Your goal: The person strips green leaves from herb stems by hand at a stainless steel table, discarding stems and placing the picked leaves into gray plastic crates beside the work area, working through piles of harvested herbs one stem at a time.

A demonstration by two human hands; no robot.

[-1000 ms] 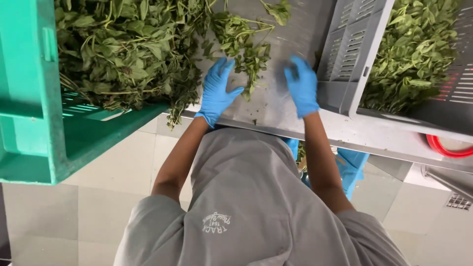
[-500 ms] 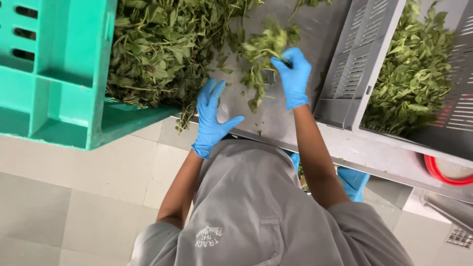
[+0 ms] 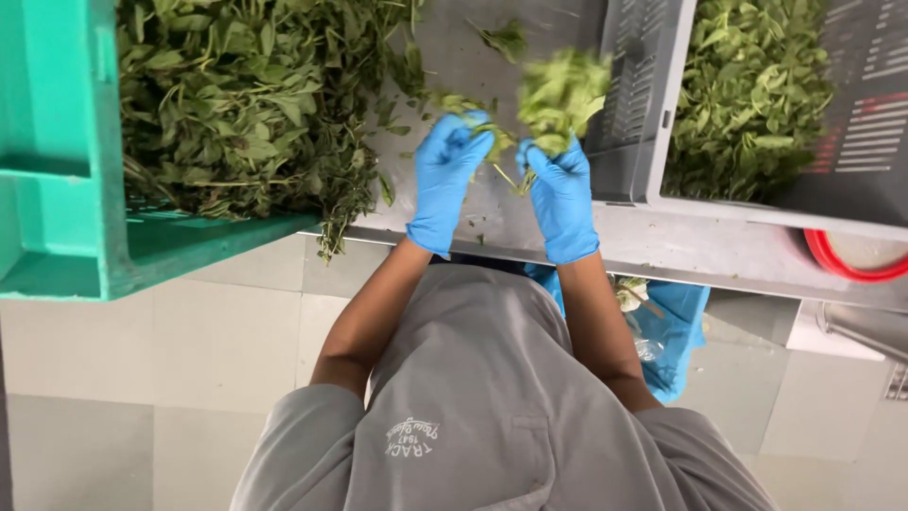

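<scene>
Both my hands wear blue gloves and meet over a steel table [image 3: 653,248]. My right hand [image 3: 561,201] grips a small bunch of green leafy sprigs [image 3: 564,93] by the stems, leaves up. Close beside it, my left hand [image 3: 445,180] has its fingers closed on a sprig [image 3: 465,106] at the base of that bunch. A large heap of the same leafy herbs [image 3: 246,104] spills from a teal plastic crate [image 3: 57,189] to the left of my hands.
A grey plastic crate [image 3: 632,123] holding more green leaves [image 3: 747,85] stands at the right. A red-rimmed round thing [image 3: 846,265] sits at the table's right edge. A blue bag [image 3: 676,326] hangs under the table. Pale floor tiles [image 3: 170,397] lie below.
My right hand has lifted a bunch of sprigs off the table. My left hand rose from the table edge and closed in on the stems beside it.
</scene>
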